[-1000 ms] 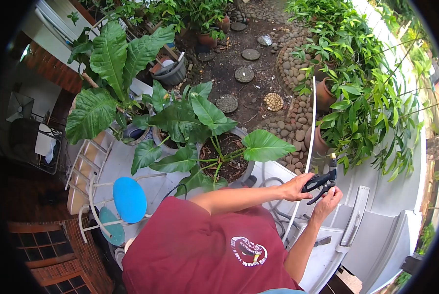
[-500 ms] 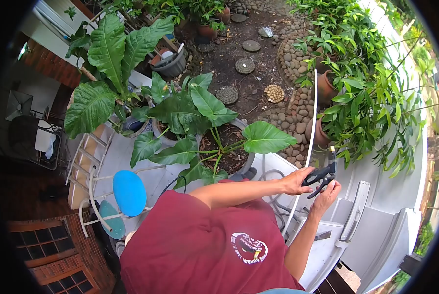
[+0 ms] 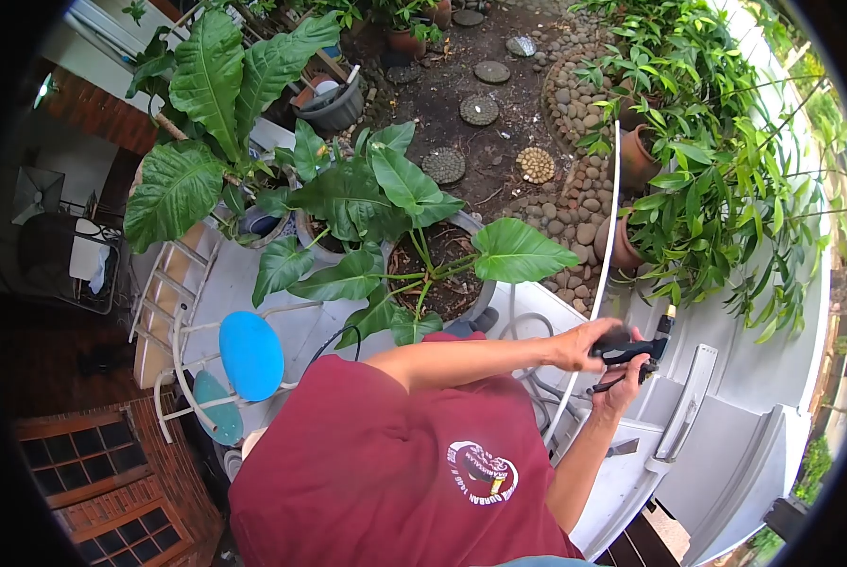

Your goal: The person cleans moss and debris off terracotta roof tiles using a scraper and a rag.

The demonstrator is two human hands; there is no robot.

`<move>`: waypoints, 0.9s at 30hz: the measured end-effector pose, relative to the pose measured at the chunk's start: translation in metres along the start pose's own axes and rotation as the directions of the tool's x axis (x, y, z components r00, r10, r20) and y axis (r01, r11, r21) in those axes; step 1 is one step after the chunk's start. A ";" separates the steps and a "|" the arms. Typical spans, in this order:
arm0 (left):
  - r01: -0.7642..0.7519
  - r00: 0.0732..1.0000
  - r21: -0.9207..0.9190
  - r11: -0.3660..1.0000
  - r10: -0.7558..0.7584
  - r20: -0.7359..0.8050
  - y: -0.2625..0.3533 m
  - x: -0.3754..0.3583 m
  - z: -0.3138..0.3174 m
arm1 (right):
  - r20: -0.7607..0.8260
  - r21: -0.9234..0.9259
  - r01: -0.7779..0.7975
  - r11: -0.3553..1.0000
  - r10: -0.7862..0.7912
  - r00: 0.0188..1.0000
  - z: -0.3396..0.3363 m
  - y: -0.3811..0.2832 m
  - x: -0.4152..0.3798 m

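A black spray nozzle (image 3: 664,333) with a brass-coloured tip points toward the top of the view. My right hand (image 3: 620,389) is closed around its handle and lever from below. My left hand (image 3: 579,346) is at the handle's rear end, beside a dark part; its fingers are smeared by motion, so their grip is unclear. A grey hose (image 3: 535,378) lies in loops on the pale surface below my left forearm. One long white pipe or hose (image 3: 608,236) runs behind my left hand.
Large-leaved plants in a round pot (image 3: 475,304) stand in front of me. A blue round seat (image 3: 251,355) and a metal frame are at the left. Potted bushes (image 3: 716,189) line the right wall. Stepping stones (image 3: 479,111) and pebbles (image 3: 574,104) lie ahead.
The nozzle and both hands have moved to the right. The nozzle is now more tilted, and my left hand has become blurred. The view has shifted slightly.
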State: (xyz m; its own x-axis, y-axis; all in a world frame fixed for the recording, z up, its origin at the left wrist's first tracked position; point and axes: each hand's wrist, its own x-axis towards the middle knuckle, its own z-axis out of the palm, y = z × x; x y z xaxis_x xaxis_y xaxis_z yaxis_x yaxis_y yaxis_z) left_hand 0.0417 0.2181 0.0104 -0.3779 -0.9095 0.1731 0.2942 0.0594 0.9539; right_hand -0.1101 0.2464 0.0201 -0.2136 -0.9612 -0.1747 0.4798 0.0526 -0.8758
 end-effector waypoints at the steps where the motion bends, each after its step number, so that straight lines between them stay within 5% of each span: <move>1: 0.062 0.996 -0.127 0.990 -0.069 -0.055 0.000 0.000 0.000 | -0.035 0.003 0.058 0.998 -0.058 0.998 0.003 0.000 -0.001; 4: 0.045 0.900 -0.459 0.888 -0.235 -0.367 -0.024 0.020 -0.009 | -0.009 -0.003 0.092 0.996 -0.092 0.996 0.003 -0.005 -0.002; 7: -0.012 0.912 -0.495 0.869 -0.193 -0.362 -0.044 0.044 -0.046 | 0.028 0.003 0.055 0.998 -0.055 0.998 -0.001 -0.011 -0.001; 10: 0.086 0.909 -0.805 0.587 -0.378 -0.178 -0.049 0.073 -0.087 | -0.026 -0.138 0.005 0.990 -0.008 1.000 0.023 -0.026 0.000; 12: 0.055 0.918 -0.840 0.539 -0.359 -0.170 -0.041 0.087 -0.098 | -0.051 -0.411 -0.024 0.911 0.003 0.999 0.030 -0.025 0.007; 17: 0.147 0.909 -0.617 0.773 -0.351 -0.223 -0.057 0.123 -0.102 | -0.033 -0.467 -0.187 0.864 0.195 0.980 0.058 -0.025 0.028; 20: 0.236 0.894 -0.678 0.696 -0.429 -0.130 -0.055 0.139 -0.103 | -0.021 -0.456 -0.199 0.868 0.213 0.977 0.069 -0.019 0.036; 24: 0.026 0.920 -0.794 0.607 -0.325 -0.218 -0.037 0.146 -0.098 | -0.045 -0.408 -0.239 0.881 0.242 0.969 0.078 -0.011 0.044; 27: 0.119 0.876 -0.774 0.621 -0.433 -0.213 -0.053 0.151 -0.106 | -0.060 -0.431 -0.249 0.867 0.248 0.967 0.086 -0.008 0.048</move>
State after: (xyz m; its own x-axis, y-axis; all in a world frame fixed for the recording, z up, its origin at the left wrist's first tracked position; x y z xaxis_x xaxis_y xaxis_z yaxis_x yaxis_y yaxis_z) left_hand 0.0623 0.0341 -0.0396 -0.2714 -0.9101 -0.3132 0.8178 -0.3897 0.4236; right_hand -0.0514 0.1766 0.0574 -0.1383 -0.9000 -0.4134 0.1023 0.4022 -0.9098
